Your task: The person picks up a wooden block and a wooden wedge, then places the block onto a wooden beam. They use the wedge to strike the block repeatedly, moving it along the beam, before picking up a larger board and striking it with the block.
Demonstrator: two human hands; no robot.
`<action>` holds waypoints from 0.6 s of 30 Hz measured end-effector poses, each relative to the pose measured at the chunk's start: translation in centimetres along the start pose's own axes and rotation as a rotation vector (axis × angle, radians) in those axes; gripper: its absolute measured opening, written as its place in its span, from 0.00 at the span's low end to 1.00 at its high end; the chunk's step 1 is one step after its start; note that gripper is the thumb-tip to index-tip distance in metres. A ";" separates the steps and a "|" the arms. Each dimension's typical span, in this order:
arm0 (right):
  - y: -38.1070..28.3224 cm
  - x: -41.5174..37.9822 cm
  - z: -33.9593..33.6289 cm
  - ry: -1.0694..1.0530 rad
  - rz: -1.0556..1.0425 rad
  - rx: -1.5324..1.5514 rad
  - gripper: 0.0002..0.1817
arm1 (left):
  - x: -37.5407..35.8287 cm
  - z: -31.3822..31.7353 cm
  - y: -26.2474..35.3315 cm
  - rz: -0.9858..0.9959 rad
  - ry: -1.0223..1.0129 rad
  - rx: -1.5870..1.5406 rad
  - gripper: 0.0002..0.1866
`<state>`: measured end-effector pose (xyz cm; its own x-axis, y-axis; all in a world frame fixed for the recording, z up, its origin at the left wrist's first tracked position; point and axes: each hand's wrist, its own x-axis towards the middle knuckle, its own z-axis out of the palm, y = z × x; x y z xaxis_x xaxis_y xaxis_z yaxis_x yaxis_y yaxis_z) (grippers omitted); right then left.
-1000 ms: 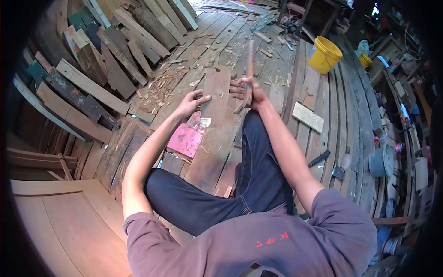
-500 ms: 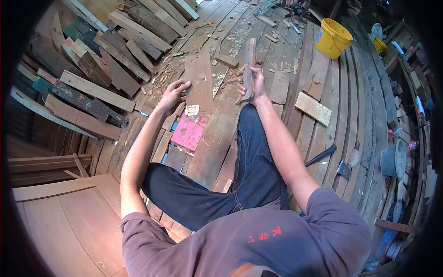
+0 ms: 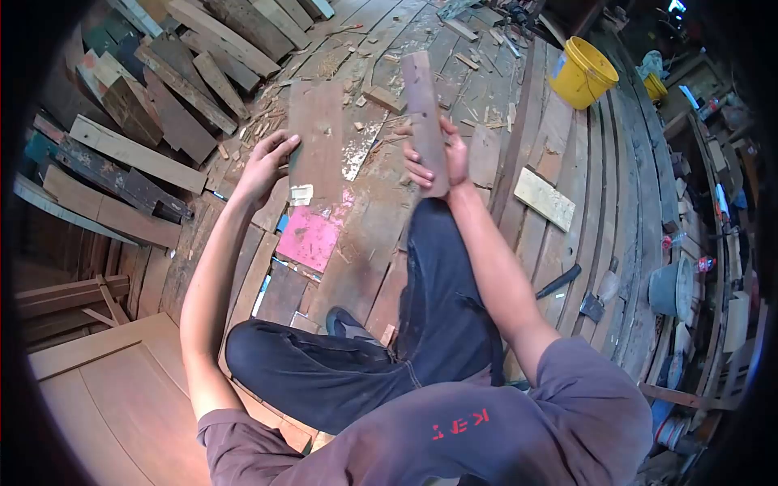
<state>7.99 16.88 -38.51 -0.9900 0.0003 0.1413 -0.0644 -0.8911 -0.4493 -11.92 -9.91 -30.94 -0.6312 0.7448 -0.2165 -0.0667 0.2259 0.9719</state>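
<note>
My right hand (image 3: 454,154) is wrapped round a narrow brown wooden piece (image 3: 425,121), which stands nearly upright above my raised knee with its broad face showing. At the left edge of a wide flat board (image 3: 318,134) is my left hand (image 3: 271,162), its fingers curled and its thumb near the board; whether it grips the edge is hard to see. A small pale block (image 3: 301,195) sits at the board's lower end, above a pink sheet (image 3: 310,236) on the floor.
Leaning planks (image 3: 170,77) crowd the left. A yellow bucket (image 3: 579,74) stands at the upper right. A pale wood piece (image 3: 544,199), a dark-handled tool (image 3: 559,281) and a grey bucket (image 3: 669,287) are on the right. A wooden panel (image 3: 121,389) lies at lower left.
The narrow piece has turned so that its broad face shows. My left hand and the wide board appear further left as the view shifts. A foot now shows beneath my legs.
</note>
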 end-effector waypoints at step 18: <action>-0.1 -7.4 2.0 0.608 -0.605 -1.744 0.28 | 6.8 4.6 -3.7 -0.053 -0.095 -0.257 0.11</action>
<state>15.56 16.09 -37.78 -0.6725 0.5592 0.4848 -0.0146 0.6449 -0.7641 -12.42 -2.80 -36.39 -0.5469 0.7947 -0.2635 -0.2992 0.1084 0.9480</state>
